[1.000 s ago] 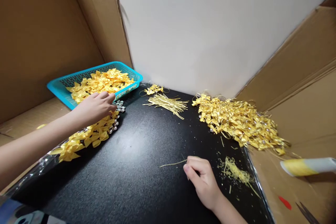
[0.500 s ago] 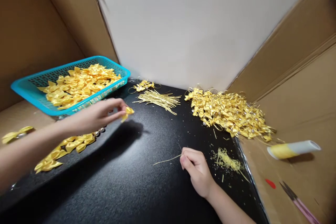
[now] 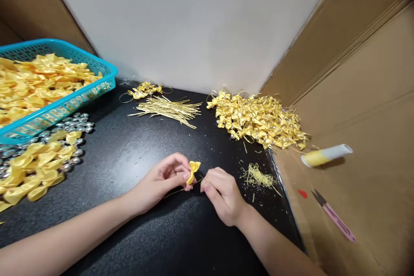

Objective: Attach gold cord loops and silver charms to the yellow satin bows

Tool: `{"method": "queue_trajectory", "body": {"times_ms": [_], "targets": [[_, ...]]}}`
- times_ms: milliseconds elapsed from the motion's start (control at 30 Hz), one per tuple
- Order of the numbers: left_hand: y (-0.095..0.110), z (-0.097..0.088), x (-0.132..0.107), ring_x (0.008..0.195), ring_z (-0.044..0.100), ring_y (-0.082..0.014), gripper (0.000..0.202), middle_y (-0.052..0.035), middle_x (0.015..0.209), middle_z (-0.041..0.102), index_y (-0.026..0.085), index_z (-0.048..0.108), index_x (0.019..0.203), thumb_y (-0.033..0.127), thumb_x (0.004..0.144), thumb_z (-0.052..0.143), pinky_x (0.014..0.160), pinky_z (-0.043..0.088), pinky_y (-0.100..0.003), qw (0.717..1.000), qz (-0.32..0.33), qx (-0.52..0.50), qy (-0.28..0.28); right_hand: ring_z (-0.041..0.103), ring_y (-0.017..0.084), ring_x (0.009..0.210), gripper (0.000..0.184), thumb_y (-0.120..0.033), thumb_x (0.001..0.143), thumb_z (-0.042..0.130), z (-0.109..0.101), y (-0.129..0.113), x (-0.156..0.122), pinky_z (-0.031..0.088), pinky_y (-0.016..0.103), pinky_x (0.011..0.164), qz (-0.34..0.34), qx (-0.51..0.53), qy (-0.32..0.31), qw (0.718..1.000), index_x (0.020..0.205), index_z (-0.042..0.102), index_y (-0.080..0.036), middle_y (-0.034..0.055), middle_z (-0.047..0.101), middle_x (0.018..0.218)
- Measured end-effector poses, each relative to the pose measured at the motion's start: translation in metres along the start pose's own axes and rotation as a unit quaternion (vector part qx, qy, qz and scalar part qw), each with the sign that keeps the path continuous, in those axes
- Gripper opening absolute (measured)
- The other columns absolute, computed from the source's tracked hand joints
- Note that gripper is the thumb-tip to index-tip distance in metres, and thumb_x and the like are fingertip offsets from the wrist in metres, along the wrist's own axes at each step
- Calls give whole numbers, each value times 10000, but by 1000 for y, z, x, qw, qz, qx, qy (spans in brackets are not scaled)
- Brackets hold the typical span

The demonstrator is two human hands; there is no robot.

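Note:
Between the thumb and fingers of my left hand (image 3: 168,174) is a small yellow ribbon bow (image 3: 193,171), held upright over the black tabletop. My right hand (image 3: 223,192) is closed in a pinch on a thin gold cord (image 3: 198,182), just to the right of the bow. The cord runs leftward behind the fingers of my left hand, and its end shows past them. Whether it touches the bow I cannot tell. A bundle of cut gold cords (image 3: 170,110) lies beyond my hands.
Left stands a turquoise basket (image 3: 110,71) of yellow bows; before it lie loose bows (image 3: 39,164) and silver beads (image 3: 76,123). Finished-looking beaded bows (image 3: 258,118) are heaped back right. Cord scraps (image 3: 258,177), a cardboard tube (image 3: 326,155) and pink-handled thread snips (image 3: 334,215) lie right.
My left hand has brought the bow right and nearer, beside my right hand. The right hand keeps its pinch on the cord. The view has shifted to the right.

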State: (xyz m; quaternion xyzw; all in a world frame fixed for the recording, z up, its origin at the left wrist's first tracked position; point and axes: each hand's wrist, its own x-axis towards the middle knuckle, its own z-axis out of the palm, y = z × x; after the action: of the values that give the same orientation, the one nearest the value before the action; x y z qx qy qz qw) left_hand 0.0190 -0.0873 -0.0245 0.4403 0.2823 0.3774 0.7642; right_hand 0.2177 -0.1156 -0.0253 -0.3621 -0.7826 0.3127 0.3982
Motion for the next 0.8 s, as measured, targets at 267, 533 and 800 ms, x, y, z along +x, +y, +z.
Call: {"method": "queue_trajectory", "body": {"times_ms": [267, 533, 800], "targets": [[3, -1, -7, 720, 619, -97, 230, -13, 806, 703, 223, 719, 1022, 249, 795, 746, 685, 508, -190, 996, -6, 84, 19, 502, 131, 651, 344, -288, 988, 347, 1, -2, 1, 386, 295, 695, 12, -6, -28, 1000, 716, 531, -188, 6, 553, 671], [1, 2, -11, 662, 635, -100, 270, -6, 760, 710, 239, 715, 1029, 284, 770, 777, 657, 522, -205, 999, -26, -1, 22, 504, 136, 646, 392, -321, 1007, 330, 1, -3, 2, 393, 290, 680, 25, -22, -53, 998, 712, 549, -184, 13, 553, 657], [0, 4, -10, 646, 613, -81, 201, 4, 736, 692, 238, 739, 970, 286, 777, 774, 650, 495, -180, 998, -50, -47, 15, 456, 122, 605, 392, -304, 1008, 342, 1, -3, 2, 365, 278, 659, 11, -34, -44, 998, 685, 528, -183, -11, 492, 612]]}}
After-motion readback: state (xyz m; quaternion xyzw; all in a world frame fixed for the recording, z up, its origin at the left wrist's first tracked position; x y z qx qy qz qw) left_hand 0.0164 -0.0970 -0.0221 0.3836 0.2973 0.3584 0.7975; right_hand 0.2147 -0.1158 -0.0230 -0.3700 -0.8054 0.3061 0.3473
